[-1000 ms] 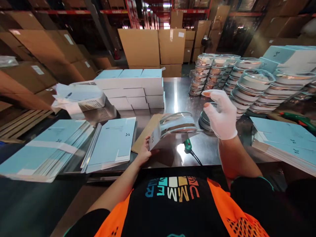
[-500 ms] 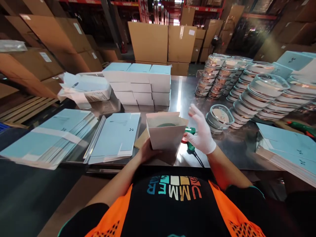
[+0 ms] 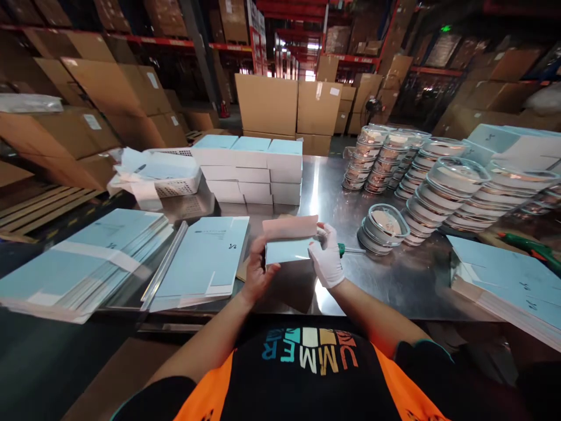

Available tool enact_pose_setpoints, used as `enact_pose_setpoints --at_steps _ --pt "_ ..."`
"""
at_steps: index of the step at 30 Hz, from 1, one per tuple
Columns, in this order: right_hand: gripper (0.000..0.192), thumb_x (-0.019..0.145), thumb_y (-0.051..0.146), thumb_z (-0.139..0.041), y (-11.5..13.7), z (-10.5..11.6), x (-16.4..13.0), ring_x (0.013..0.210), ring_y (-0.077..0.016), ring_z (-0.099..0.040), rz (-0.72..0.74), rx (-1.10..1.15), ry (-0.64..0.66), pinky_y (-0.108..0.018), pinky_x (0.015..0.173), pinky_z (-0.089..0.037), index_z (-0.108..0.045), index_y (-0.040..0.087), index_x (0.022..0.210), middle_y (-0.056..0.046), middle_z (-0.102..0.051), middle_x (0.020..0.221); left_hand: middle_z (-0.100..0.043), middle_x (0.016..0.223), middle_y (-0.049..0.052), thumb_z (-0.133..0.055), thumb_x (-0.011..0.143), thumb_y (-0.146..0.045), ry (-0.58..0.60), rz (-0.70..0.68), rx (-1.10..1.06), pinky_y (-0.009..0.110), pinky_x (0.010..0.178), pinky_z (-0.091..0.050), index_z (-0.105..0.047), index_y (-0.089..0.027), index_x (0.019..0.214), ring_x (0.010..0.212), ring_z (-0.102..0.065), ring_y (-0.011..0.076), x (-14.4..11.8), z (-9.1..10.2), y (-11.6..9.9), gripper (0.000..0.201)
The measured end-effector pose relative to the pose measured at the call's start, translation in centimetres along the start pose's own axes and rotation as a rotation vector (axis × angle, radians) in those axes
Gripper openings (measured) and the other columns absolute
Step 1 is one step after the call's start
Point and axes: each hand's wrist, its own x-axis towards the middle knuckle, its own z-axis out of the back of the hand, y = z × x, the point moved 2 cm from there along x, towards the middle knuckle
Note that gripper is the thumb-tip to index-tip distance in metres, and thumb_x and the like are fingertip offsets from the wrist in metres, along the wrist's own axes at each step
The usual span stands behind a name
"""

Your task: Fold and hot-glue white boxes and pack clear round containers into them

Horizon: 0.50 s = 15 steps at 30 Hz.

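Since half a second ago the small box (image 3: 289,248) has gone from open-topped to nearly closed: its pale lid flap now stands folded over the top, and the round dish seen inside it earlier is out of sight. Both hands have come together on it. The bare left hand (image 3: 258,273) wraps the box's left end, fingers curled around the near edge and thumb on top, a closed grip on the cardboard. The gloved right hand (image 3: 328,263), which was spread open beside the box before, now presses against the box's right end with fingers bent onto it, so this grip is also closed on the box. The box is held just above the near edge of the steel desk (image 3: 333,175), in front of the person's chest, its light blue face turned up toward the camera.

Just behind the right hand a green-handled tool (image 3: 348,250) lies on the desk. To the right of it sits a short stack of lidded glass dishes (image 3: 383,225), with taller rows of the same dishes (image 3: 442,181) farther right and back. A pile of finished blue-and-white boxes (image 3: 249,169) stands at the middle back of the desk, with a white basket (image 3: 169,178) of papers beside it. Flat, unfolded blue cartons (image 3: 204,257) lie just left of the held box, more flat cartons (image 3: 83,263) spread farther left, and another stack (image 3: 504,280) rests at the right edge. Brown shipping cartons (image 3: 284,105) fill the shelves and floor behind.
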Motion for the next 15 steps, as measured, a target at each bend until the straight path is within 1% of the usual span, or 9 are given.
enact_pose_setpoints --at_steps 2,4,6,8,9,11,12,13,15 --pt "0.061 0.087 0.037 -0.065 0.5 0.9 0.9 0.115 -0.0256 -0.074 0.006 -0.051 0.045 -0.04 0.098 -0.064 -0.056 0.023 0.146 -0.012 -0.077 0.132 -0.076 0.129 0.014 -0.079 0.09 -0.077 0.138 -0.003 0.067 0.052 0.118 -0.055 -0.076 -0.026 0.132 0.141 -0.065 0.0368 0.0 0.4 0.7 0.066" --pt "0.055 0.095 0.04 -0.061 0.9 2.8 1.7 0.124 -0.028 -0.073 -0.005 -0.272 0.082 -0.042 0.107 -0.061 -0.06 0.019 0.146 -0.016 -0.075 0.138 -0.078 0.119 0.012 -0.085 0.087 -0.073 0.185 0.02 0.1 0.055 0.119 -0.055 -0.081 -0.027 0.124 0.138 -0.066 0.0375 0.3 1.1 1.1 0.06" --pt "0.046 0.098 0.042 -0.064 0.9 5.1 2.1 0.133 -0.0335 -0.071 -0.078 -0.646 0.129 -0.046 0.116 -0.057 -0.069 0.016 0.136 -0.02 -0.075 0.136 -0.079 0.115 0.012 -0.088 0.084 -0.073 0.113 0.049 0.104 0.055 0.119 -0.054 -0.082 -0.026 0.119 0.134 -0.067 0.0376 1.0 1.8 1.1 0.059" --pt "0.047 0.091 0.04 -0.078 0.1 7.1 1.9 0.13 -0.04 -0.072 -0.27 -0.986 0.217 -0.05 0.115 -0.056 -0.073 0.014 0.13 -0.022 -0.078 0.125 -0.079 0.113 0.01 -0.088 0.082 -0.075 0.014 0.082 0.108 0.054 0.12 -0.052 -0.082 -0.026 0.115 0.132 -0.067 0.0367 1.6 2.2 0.9 0.059" --pt "0.054 0.086 0.036 -0.083 -0.4 7.9 1.6 0.124 -0.0421 -0.075 -0.378 -1.078 0.249 -0.052 0.112 -0.057 -0.072 0.013 0.134 -0.023 -0.079 0.119 -0.078 0.112 0.01 -0.087 0.082 -0.077 -0.02 0.099 0.102 0.053 0.119 -0.052 -0.082 -0.026 0.114 0.128 -0.068 0.0356 1.9 2.2 0.7 0.06" --pt "0.071 0.08 0.023 -0.084 -1.5 9.0 0.8 0.113 -0.0425 -0.078 -0.518 -1.111 0.266 -0.053 0.106 -0.058 -0.064 0.008 0.146 -0.023 -0.08 0.112 -0.076 0.11 0.009 -0.084 0.083 -0.08 -0.054 0.129 0.076 0.049 0.113 -0.055 -0.082 -0.025 0.114 0.118 -0.07 0.0325 2.3 2.1 0.3 0.064" --pt "0.076 0.078 0.017 -0.082 -1.9 9.2 0.5 0.11 -0.0412 -0.079 -0.532 -1.083 0.256 -0.051 0.104 -0.059 -0.06 0.006 0.15 -0.023 -0.08 0.112 -0.075 0.109 0.008 -0.082 0.084 -0.081 -0.06 0.137 0.062 0.047 0.108 -0.056 -0.081 -0.024 0.115 0.112 -0.071 0.0309 2.5 2.0 0.1 0.065" --pt "0.076 0.077 0.014 -0.078 -2.2 9.3 0.2 0.108 -0.0391 -0.079 -0.522 -1.053 0.242 -0.048 0.101 -0.06 -0.059 0.005 0.15 -0.022 -0.08 0.111 -0.074 0.107 0.008 -0.079 0.085 -0.083 -0.061 0.14 0.049 0.045 0.104 -0.057 -0.08 -0.023 0.115 0.108 -0.071 0.0296 2.7 1.9 -0.1 0.067" --pt "0.067 0.077 0.013 -0.071 -2.5 9.2 -0.2 0.103 -0.0331 -0.079 -0.494 -0.998 0.233 -0.042 0.095 -0.062 -0.062 0.01 0.143 -0.016 -0.081 0.108 -0.073 0.106 0.008 -0.075 0.086 -0.086 -0.064 0.136 0.032 0.042 0.099 -0.058 -0.079 -0.023 0.115 0.104 -0.071 0.0285 2.9 1.8 -0.3 0.07"
